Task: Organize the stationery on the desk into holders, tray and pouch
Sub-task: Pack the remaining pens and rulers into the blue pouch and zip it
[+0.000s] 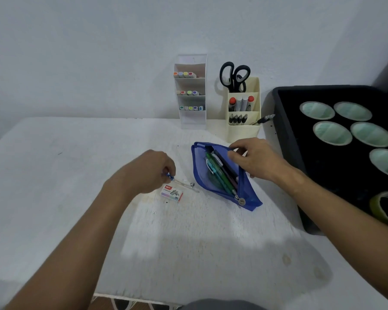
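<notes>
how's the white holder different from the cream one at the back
The white holder is taller and narrower, with stacked shelves; the cream holder is shorter and wider, with stepped pockets.
The white holder carries rows of markers with coloured ends; the cream holder carries scissors, thicker markers and dark pens.
A pen sticks out sideways from the cream holder; nothing pokes out of the white one.
Both stand upright against the wall.
</notes>
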`<state>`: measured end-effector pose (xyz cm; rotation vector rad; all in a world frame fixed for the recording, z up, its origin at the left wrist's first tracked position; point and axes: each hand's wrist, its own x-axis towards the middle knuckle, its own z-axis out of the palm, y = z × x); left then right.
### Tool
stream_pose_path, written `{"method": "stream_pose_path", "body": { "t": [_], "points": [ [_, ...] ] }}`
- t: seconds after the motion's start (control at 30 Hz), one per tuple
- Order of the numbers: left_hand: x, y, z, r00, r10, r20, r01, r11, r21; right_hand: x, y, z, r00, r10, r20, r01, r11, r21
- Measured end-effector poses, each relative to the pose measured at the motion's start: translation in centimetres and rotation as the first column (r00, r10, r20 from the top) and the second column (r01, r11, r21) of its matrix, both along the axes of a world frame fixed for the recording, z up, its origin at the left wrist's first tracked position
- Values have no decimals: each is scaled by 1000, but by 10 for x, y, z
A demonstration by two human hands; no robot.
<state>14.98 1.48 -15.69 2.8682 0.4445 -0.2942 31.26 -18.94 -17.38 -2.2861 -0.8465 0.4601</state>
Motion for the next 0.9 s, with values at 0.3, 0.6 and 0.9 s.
{"method": "stream_pose_path", "body": {
  "t": [0.3,0.6,0.9],
  "points": [
    [53,-20,18,986,-92,141,85,995,56,2,1,-1,1000,-24,12,24,1000,2],
    [101,-58,-5,970,-243,-12,240,947,213,5,0,-2,995,-55,86,56,998,-14],
    [93,-61,-39,941,-272,203,194,922,335,6,0,-2,996,-44,79,44,999,-2]
  ]
}}
